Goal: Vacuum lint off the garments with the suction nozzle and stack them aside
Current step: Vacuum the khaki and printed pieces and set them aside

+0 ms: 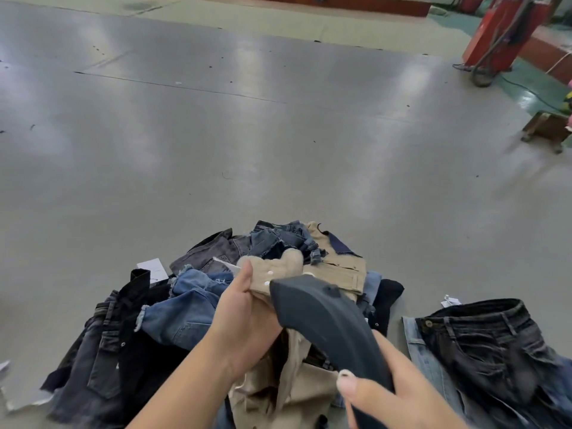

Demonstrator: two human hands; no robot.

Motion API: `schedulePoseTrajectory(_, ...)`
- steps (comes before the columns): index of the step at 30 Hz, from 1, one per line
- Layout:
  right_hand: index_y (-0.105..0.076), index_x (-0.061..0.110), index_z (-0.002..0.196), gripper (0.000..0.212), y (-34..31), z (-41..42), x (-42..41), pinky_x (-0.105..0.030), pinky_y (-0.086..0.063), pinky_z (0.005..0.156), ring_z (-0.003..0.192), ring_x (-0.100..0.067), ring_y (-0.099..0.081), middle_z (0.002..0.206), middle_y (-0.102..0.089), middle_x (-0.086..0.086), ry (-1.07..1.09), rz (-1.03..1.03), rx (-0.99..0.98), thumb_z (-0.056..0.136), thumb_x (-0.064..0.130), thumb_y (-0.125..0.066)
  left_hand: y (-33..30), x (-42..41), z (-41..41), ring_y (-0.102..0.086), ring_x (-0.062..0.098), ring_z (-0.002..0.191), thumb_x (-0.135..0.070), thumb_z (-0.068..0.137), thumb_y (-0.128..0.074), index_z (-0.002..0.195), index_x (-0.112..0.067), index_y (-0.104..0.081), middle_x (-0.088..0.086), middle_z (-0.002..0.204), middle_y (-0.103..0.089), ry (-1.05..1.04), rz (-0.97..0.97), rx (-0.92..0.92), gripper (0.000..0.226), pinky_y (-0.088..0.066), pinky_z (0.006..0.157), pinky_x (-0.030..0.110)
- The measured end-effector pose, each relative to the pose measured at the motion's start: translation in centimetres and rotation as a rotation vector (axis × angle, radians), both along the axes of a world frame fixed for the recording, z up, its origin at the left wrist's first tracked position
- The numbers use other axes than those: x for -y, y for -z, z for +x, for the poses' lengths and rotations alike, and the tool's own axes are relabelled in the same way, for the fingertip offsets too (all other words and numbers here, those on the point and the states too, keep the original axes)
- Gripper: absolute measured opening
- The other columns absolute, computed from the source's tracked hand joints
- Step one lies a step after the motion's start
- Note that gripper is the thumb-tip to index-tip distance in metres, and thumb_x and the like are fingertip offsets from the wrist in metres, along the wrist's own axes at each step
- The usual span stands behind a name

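The left hand [244,317] grips a beige cotton garment [278,360], bunching it upward to present the fabric to the tool. The right hand [390,388] is closed around the dark curved plastic suction nozzle [318,317], whose tip lies against the beige fabric. The work is held above a loose heap of denim garments [185,305] on the grey counter [278,134]. Dark folded jeans [483,332] lie apart on the right, probably the finished stack.

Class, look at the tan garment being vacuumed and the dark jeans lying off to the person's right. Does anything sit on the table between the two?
Nothing visible does. The left hand grips the tan garment over the pile, the right hand holds the suction nozzle on it, and only bare table separates it from the dark jeans.
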State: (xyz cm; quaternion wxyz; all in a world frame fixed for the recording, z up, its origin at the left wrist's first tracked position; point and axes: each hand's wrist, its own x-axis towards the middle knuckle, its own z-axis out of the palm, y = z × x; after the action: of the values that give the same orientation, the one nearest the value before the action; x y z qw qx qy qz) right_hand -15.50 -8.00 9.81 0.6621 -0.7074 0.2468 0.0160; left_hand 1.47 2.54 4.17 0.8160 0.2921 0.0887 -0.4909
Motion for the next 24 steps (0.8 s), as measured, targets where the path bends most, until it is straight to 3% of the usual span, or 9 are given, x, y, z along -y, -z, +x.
schedulePoseTrajectory(2, -0.054, 0.047, 0.108, 0.06, 0.1, 0.1, -0.4, -0.028, -0.05, 0.093, 0.1, -0.004, -0.064, 0.107, -0.068, 0.014, -0.038, -0.042, -0.023, 0.051, 0.056, -0.068, 0.2, 0.1, -0.2, -0.064, 0.032, 0.11, -0.055, 0.098, -0.028, 0.107, 0.0, -0.071, 0.02, 0.123, -0.063, 0.047, 0.037, 0.027, 0.07, -0.043, 0.092, 0.044)
schedulePoseTrajectory(6, -0.062, 0.042, 0.096, 0.042, -0.3, 0.5, 0.3, -0.034, -0.049, 0.06, 0.06, -0.024, -0.064, 0.069, -0.067, -0.006, 0.128, 0.05, -0.006, 0.056, 0.038, -0.071, 0.2, 0.2, -0.8, -0.067, 0.026, 0.105, -0.047, 0.099, -0.028, 0.101, -0.001, -0.074, 0.017, 0.117, -0.067, 0.061, 0.022, 0.032, 0.065, -0.042, 0.092, 0.039)
schedulePoseTrajectory(8, -0.064, 0.046, 0.093, 0.036, -0.8, 0.1, 0.8, -0.034, -0.047, 0.053, 0.051, -0.028, -0.058, 0.06, -0.062, -0.01, 0.185, 0.111, 0.025, 0.059, 0.033, -0.07, 0.0, 0.1, -0.6, -0.065, 0.026, 0.109, -0.047, 0.098, -0.028, 0.099, -0.002, -0.075, 0.018, 0.119, -0.066, 0.033, -0.007, 0.019, 0.065, -0.041, 0.096, 0.04)
schedulePoseTrajectory(13, -0.054, 0.043, 0.108, 0.054, 0.0, -0.1, -0.2, -0.014, -0.049, 0.075, 0.087, 0.005, -0.065, 0.097, -0.068, 0.025, 0.003, -0.054, -0.029, 0.055, 0.046, -0.068, -0.1, 0.1, -0.7, -0.061, 0.034, 0.115, -0.056, 0.097, -0.027, 0.112, 0.003, -0.068, 0.024, 0.125, -0.061, 0.071, 0.038, 0.02, 0.073, -0.041, 0.098, 0.045)
schedulePoseTrajectory(15, -0.057, 0.042, 0.104, 0.05, 0.0, 0.5, -0.6, -0.025, -0.052, 0.079, 0.085, -0.005, -0.067, 0.095, -0.071, 0.012, 0.013, -0.073, -0.038, 0.056, 0.045, -0.069, 0.0, 0.3, -1.1, -0.063, 0.031, 0.113, -0.054, 0.096, -0.03, 0.114, 0.003, -0.068, 0.022, 0.123, -0.063, 0.071, 0.058, 0.023, 0.07, -0.041, 0.098, 0.043)
schedulePoseTrajectory(17, -0.061, 0.039, 0.097, 0.038, -0.4, 0.6, 0.0, -0.034, -0.051, 0.06, 0.063, -0.024, -0.064, 0.073, -0.069, -0.003, 0.123, 0.009, -0.008, 0.06, 0.037, -0.068, 0.0, 0.3, -1.3, -0.06, 0.025, 0.116, -0.047, 0.091, -0.037, 0.109, 0.0, -0.071, 0.019, 0.124, -0.064, 0.05, 0.02, 0.019, 0.061, -0.038, 0.104, 0.042)
schedulePoseTrajectory(19, -0.064, 0.038, 0.093, 0.032, -1.1, 0.3, 0.7, -0.033, -0.047, 0.046, 0.048, -0.03, -0.056, 0.061, -0.061, -0.013, 0.209, 0.144, 0.05, 0.064, 0.032, -0.075, -0.2, 0.2, -1.2, -0.062, 0.025, 0.114, -0.04, 0.087, -0.043, 0.104, -0.001, -0.073, 0.018, 0.122, -0.065, 0.021, -0.012, 0.006, 0.053, -0.04, 0.102, 0.043)
schedulePoseTrajectory(22, -0.068, 0.042, 0.086, 0.037, -1.7, -0.6, 0.9, -0.035, -0.047, 0.051, 0.052, -0.028, -0.058, 0.063, -0.061, -0.018, 0.193, 0.175, 0.099, 0.053, 0.041, -0.085, -0.1, -0.1, -0.9, -0.065, 0.03, 0.11, -0.026, 0.088, -0.044, 0.12, -0.009, -0.067, 0.016, 0.122, -0.066, -0.069, -0.015, 0.035, 0.043, -0.045, 0.092, 0.045)
schedulePoseTrajectory(24, -0.069, 0.033, 0.083, 0.035, -1.9, -0.7, 0.7, -0.036, -0.045, 0.048, 0.047, -0.034, -0.053, 0.059, -0.057, -0.022, 0.238, 0.199, 0.125, 0.05, 0.035, -0.083, -0.1, -0.1, -0.9, -0.068, 0.028, 0.104, -0.014, 0.083, -0.045, 0.12, -0.013, -0.067, 0.014, 0.116, -0.069, -0.094, 0.009, 0.119, 0.043, -0.051, 0.086, 0.043)
